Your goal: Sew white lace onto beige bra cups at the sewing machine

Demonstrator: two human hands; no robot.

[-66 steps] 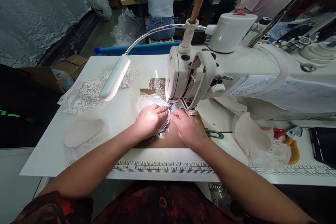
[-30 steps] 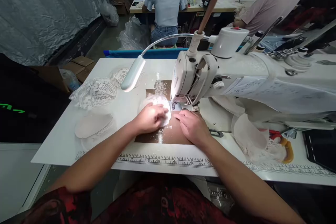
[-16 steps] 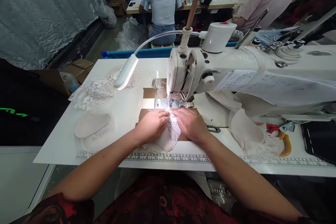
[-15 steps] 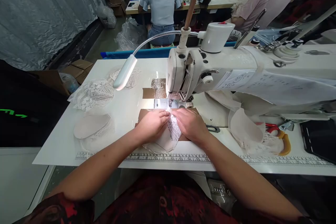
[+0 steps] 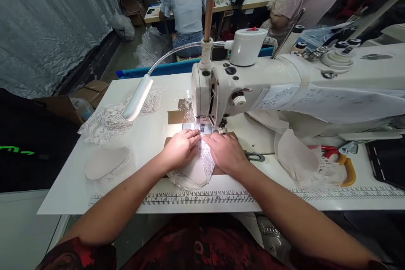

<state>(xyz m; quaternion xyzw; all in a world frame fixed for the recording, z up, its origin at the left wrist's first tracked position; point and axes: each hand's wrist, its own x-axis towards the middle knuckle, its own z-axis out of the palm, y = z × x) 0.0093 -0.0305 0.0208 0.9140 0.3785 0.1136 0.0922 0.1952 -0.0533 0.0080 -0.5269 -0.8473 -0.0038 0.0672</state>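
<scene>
A white lace bra cup (image 5: 193,171) lies under the sewing machine's needle area (image 5: 202,126), its pale lining facing up and a lace strip along its right side. My left hand (image 5: 181,148) is closed on the cup's upper left edge, fingertips close to the presser foot. On the other side, my right hand (image 5: 227,152) grips the lace edge, thumb and fingers bent against it. The fingertips of both hands nearly meet just in front of the foot. The needle tip itself is too small to make out.
Lace pieces (image 5: 109,122) and a pale cup (image 5: 106,162) lie at left. At right are another cup (image 5: 295,152), red-handled scissors (image 5: 329,149), a yellow ring-shaped object (image 5: 349,173) and a dark phone-like slab (image 5: 387,160). A lamp (image 5: 138,98) overhangs the table. Two people sit beyond.
The whole view has shifted slightly, with the machine now a little further left. Both hands keep their hold at the foot, and the cup's lower end has swung slightly left.
</scene>
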